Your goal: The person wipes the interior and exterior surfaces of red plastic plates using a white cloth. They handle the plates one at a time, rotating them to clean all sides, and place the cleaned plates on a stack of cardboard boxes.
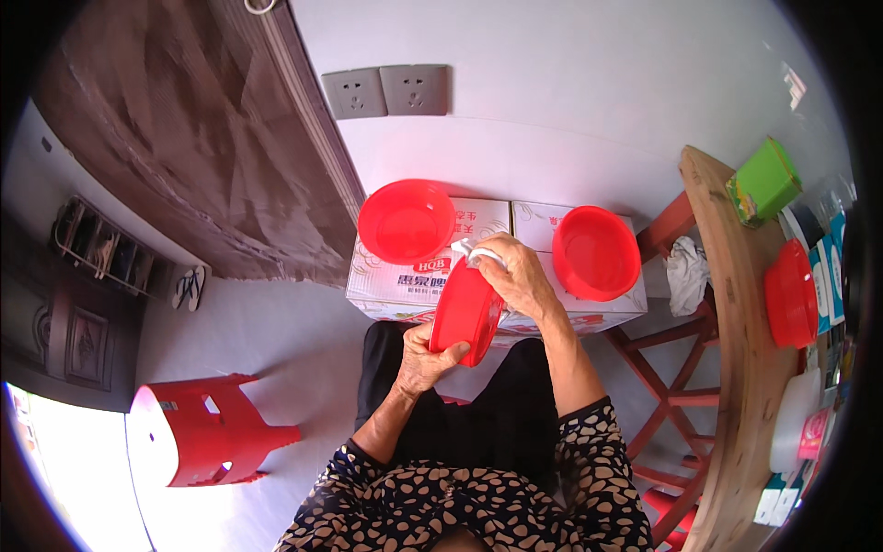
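Room: white wall ahead with two grey sockets; I look down over my own lap, seated, with a brown door to my left.
Left hand: my left hand clasps the lower rim of a red plastic bowl, thumb over the edge.
Right hand: my right hand is closed on a white cloth and presses it against the bowl's upper rim.
Bowl in hand: tilted on edge above my knees, just in front of the boxes.
Doing it well: I judge this a wiping step; I would keep the left grip firm at the rim, turn the bowl a little at a time, and run the cloth along the rim and then the inside, so no part is skipped.
Other bowls: one red bowl sits on the left box, another red bowl on the right box, both open side up.
Packages: two white cardboard boxes side by side against the wall, with red and dark print on their faces.
Table side: a wooden table at my right carries a green box, a red lidded container and some blue-and-white packets near the picture's rim, too small to tell apart.
Floor: a red plastic stool lies tipped on its side at my left.
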